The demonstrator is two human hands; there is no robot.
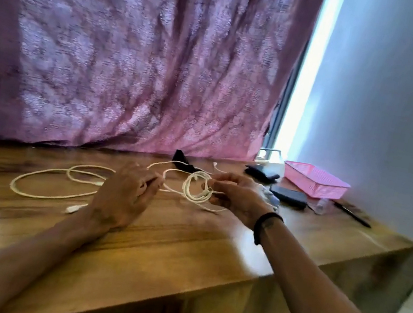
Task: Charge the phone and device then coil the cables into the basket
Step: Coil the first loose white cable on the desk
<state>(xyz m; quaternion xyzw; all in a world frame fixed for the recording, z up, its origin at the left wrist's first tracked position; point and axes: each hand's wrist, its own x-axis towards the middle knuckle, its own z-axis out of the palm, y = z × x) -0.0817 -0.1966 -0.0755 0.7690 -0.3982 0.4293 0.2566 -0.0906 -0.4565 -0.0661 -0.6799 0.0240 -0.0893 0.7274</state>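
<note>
My right hand [237,195] pinches a small coil of white cable [195,187] just above the wooden table [185,241]. My left hand [124,191] holds the loose run of the same cable near the coil. A second white cable [57,182] lies in wide loops on the table to the left, its plug [73,208] near my left wrist. The pink basket [315,179] stands at the back right, with nothing visible inside. A dark phone [288,196] lies in front of it, and a second dark device [262,172] sits behind my right hand.
A purple patterned curtain [140,56] hangs behind the table. A black pen [352,214] lies near the right edge. A small clear object [322,205] sits beside the phone. A dark cloth [181,157] rests at the back. The table drops off at the front and right.
</note>
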